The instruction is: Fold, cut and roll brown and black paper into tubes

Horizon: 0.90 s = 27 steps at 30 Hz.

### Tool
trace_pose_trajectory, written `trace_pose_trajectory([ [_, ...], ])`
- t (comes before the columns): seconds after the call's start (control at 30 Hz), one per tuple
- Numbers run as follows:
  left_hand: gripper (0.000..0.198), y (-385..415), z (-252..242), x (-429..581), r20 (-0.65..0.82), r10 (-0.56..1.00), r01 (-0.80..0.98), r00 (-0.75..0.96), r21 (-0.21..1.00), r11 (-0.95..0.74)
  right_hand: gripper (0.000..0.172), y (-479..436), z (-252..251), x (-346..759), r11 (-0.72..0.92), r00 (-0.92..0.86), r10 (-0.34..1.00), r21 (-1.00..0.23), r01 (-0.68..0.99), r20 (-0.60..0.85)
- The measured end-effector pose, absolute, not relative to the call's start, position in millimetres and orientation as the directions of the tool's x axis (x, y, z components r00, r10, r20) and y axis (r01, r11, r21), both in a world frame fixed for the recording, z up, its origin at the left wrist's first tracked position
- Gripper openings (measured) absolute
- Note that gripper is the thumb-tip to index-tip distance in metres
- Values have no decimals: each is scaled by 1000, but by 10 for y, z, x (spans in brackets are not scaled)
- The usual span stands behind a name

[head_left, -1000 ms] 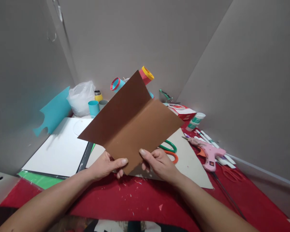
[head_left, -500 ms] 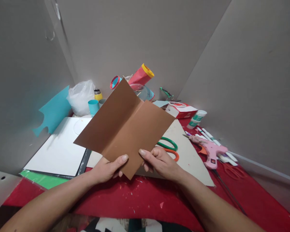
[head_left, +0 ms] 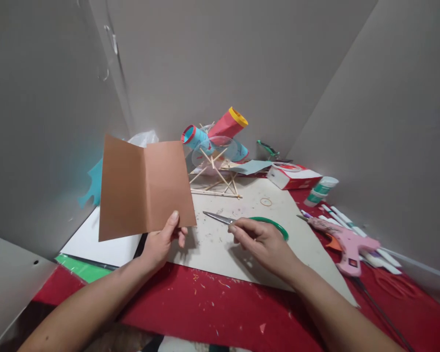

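A creased brown sheet of card stands raised on the left, its two halves angled at the fold. My left hand grips its lower right corner, thumb in front and fingers behind. Over the beige board, my right hand closes around the middle of a pair of scissors. The blades point left and look closed together; one green handle loop shows behind the knuckles, and the rest of the handle is hidden by the hand.
A stick frame with coloured paper tubes stands at the back of the beige board. To the right lie a red-and-white box, stacked small tubs, white markers and a pink glue gun. White paper lies left.
My right hand has let go of the brown card and taken hold of the scissors. My left hand has moved the card leftward and turned it more upright.
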<state>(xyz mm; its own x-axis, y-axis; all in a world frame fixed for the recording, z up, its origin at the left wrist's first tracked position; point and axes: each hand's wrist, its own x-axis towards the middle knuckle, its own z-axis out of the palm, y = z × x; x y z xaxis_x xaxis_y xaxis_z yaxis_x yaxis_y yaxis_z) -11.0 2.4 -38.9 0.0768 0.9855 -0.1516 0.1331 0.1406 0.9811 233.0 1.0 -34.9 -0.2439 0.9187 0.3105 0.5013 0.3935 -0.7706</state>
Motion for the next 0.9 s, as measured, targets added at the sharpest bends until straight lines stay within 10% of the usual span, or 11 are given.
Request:
trace_pose_trajectory([
  [0.6,58,-253,-453,62,-388,819,501,423,853,145,40,-145,-341,2098,200,-205,959,-980,-1,196],
  [0.9,35,64,-525,-71,-79,802,277,593,954,-111,32,-32,-264,2367,182,62,982,-979,-95,177],
])
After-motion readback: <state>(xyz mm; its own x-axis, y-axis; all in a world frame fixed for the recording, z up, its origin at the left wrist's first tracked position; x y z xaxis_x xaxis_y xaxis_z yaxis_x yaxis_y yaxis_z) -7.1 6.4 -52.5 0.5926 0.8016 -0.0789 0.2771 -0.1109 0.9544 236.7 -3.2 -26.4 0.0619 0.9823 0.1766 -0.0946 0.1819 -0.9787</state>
